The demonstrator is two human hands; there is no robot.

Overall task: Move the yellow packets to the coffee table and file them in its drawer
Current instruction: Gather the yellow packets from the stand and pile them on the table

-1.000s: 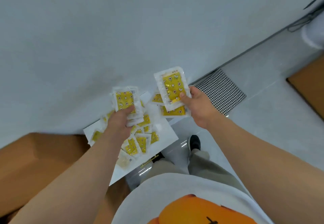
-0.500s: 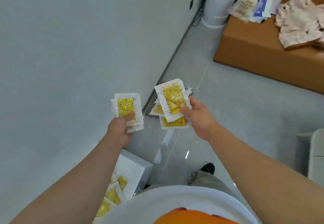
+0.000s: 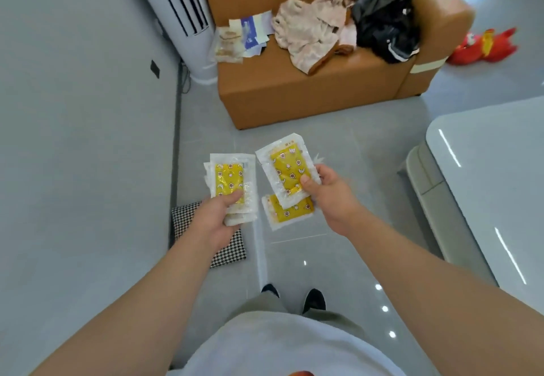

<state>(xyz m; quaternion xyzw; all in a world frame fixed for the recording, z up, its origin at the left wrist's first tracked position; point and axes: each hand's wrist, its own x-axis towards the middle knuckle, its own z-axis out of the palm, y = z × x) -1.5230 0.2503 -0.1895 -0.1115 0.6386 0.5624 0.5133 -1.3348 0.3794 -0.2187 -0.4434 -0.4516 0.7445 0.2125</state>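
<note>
A: Status, left hand (image 3: 216,219)?
B: Fingers clamped on a stack of yellow packets (image 3: 229,180).
A: And right hand (image 3: 329,196)?
B: Fingers clamped on a second stack (image 3: 288,172) (fanned); coffee table (image 3: 485,169) well to their right.

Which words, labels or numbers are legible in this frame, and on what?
None is legible.
Yellow star-printed plastic packets in the right hand: red print on top edge, blurred.
Yellow packets in the left hand: grey corner label, too small.
Blue-and-white papers on the brown sofa: blurred.

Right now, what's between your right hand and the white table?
Only bare grey floor between the right hand and the white table, per head view.
</note>
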